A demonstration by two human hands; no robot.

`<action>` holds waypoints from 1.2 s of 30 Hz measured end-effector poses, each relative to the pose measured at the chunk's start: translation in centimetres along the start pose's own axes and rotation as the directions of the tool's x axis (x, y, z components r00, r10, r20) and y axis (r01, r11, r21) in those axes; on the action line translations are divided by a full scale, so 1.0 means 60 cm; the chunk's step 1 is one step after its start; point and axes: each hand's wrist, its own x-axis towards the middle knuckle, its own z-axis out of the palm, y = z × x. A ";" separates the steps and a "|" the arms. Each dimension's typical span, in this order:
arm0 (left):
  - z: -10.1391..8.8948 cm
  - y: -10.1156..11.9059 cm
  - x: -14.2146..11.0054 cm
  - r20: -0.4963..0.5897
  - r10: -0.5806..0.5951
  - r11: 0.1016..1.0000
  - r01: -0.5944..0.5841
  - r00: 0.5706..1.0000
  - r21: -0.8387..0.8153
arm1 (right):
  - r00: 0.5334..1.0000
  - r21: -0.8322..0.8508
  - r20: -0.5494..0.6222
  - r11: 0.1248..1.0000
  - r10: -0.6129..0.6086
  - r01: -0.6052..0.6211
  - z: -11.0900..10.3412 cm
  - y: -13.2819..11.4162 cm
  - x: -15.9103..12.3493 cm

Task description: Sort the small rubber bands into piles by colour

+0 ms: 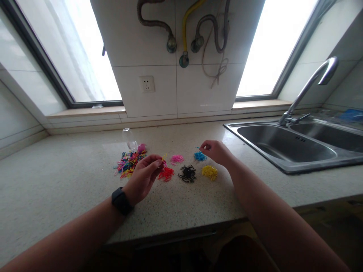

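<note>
My left hand, with a black watch on its wrist, is closed in a pinch on a few small rubber bands, yellow and pink among them. It is between a mixed heap of coloured bands and a red pile. My right hand pinches a blue rubber band just over the blue pile. Between the hands lie a pink pile and a black pile. A yellow pile sits below my right hand.
A clear plastic container is behind the mixed heap. To the right, a steel double sink with a tall faucet is set into the speckled counter. The tiled wall has a socket and hoses.
</note>
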 end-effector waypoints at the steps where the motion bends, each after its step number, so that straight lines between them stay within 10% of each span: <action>1: 0.000 0.000 0.000 0.001 0.004 1.000 -0.004 1.000 0.005 | 1.000 -0.025 0.019 1.000 0.009 -0.009 0.001 0.002 0.001; 26: 0.002 -0.003 0.000 0.026 -0.014 1.000 0.014 1.000 0.023 | 0.992 -0.102 0.111 0.993 0.066 -0.054 0.005 0.004 0.000; 36: 0.003 -0.007 -0.001 0.055 -0.023 0.998 0.020 0.998 0.051 | 0.998 0.223 0.066 0.975 -0.016 0.001 0.012 -0.032 -0.006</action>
